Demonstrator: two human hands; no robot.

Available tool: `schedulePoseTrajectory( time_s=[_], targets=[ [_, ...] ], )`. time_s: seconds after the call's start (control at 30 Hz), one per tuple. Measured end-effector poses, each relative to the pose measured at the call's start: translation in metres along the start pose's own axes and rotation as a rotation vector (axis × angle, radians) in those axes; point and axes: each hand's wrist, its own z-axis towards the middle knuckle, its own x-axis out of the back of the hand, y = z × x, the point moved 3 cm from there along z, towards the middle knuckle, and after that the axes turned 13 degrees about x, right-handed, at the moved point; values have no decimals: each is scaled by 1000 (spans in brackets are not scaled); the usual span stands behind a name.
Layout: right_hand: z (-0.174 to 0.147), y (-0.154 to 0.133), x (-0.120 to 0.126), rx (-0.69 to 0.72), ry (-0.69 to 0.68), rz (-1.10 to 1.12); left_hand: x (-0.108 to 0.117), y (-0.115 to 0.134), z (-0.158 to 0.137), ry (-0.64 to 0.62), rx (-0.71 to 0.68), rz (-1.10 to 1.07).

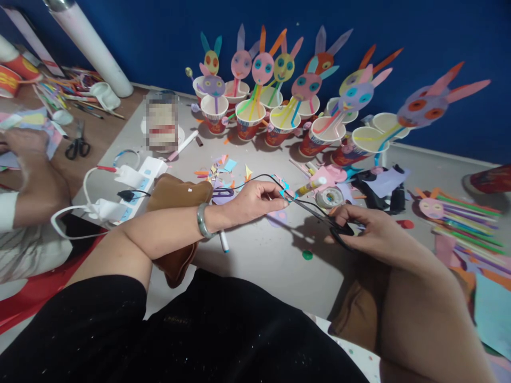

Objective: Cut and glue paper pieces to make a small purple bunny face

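— Grey tabletop (255,255) against a blue wall (399,32), crowded with paper-bunny cups (249,119) at the back. Where were the scissors (319,217)?

— Gripped in the right hand (371,231), fingers curled shut through the black handles, just above the tabletop.

— Pointed which way?

— Long axis slanted up and leftward, blades parted, tips at the left hand (255,202). Pinched there between thumb and fingers: a small blue paper scrap (284,187), right at the blades.
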Motion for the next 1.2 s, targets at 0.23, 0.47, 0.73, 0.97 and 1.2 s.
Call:
schedulePoseTrajectory(
  time_s=[0.23,0.47,0.73,0.97,1.2],
  targets=[
    [0,1,-1,0,6,16,-1,0,-1,0,39,-18],
    [0,2,-1,-12,-5,16,-1,0,0,-13,42,-29],
    [0,5,-3,-25,4,12,-1,0,-1,-2,45,-23],
    [1,3,-3,-30,-11,53,-1,1,-1,2,55,-4],
    [2,-5,1,14,-84,-34,-3,-1,-1,-60,95,-6]
  ],
)
